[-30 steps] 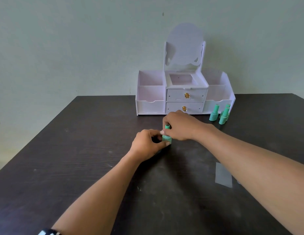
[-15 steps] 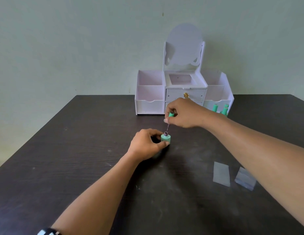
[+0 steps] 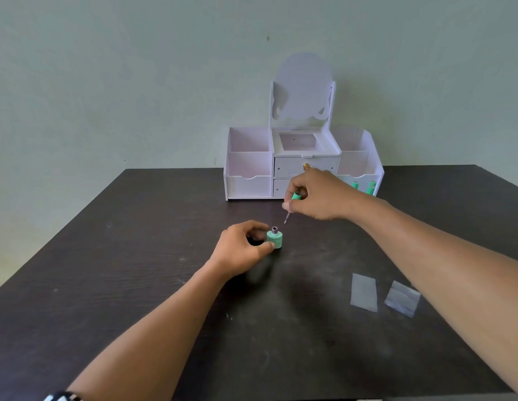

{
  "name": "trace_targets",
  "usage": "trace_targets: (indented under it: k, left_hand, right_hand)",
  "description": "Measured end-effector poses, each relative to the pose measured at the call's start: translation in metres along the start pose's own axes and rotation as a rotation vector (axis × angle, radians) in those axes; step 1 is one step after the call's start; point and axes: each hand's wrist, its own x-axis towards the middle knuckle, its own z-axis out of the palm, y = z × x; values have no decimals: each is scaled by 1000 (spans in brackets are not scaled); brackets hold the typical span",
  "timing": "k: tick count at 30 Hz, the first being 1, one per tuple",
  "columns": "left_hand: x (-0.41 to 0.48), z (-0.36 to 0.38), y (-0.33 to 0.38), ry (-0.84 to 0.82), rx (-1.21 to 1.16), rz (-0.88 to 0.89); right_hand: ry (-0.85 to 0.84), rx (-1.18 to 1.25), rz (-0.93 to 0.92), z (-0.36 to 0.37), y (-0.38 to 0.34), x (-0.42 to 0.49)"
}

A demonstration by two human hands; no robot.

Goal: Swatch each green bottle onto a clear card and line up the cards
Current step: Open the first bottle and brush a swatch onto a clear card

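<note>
Organizer behind hands — 2 clear cards right, 2 bottles beyond.

there was a single view, from a camera worn on the person's head, facing forward toward 12 o'clock and tilted down over a dark table. both forearms entered from the 6 o'clock edge, close under the wide lens. a white organizer stood far off at 12 o'clock against the wall. straight edges seemed slightly bowed near the frame's borders. no second view shared the scene.
</note>
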Motion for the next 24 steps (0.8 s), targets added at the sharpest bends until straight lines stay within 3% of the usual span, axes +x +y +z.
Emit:
trace_targets:
  k: [3, 6, 15, 24]
  left_hand:
    - [-17, -2, -1, 127, -46, -20]
    - [-40, 2, 7, 183, 15, 76]
    - [-65, 66, 68, -126, 183, 430]
    - [-48, 91, 74, -238, 444, 491]
  right_hand:
    - [18, 9, 35, -6, 6, -17]
    - [22, 47, 85, -9, 17, -37]
    - [52, 127, 246, -24, 66, -102]
    - [35, 211, 342, -26, 93, -136]
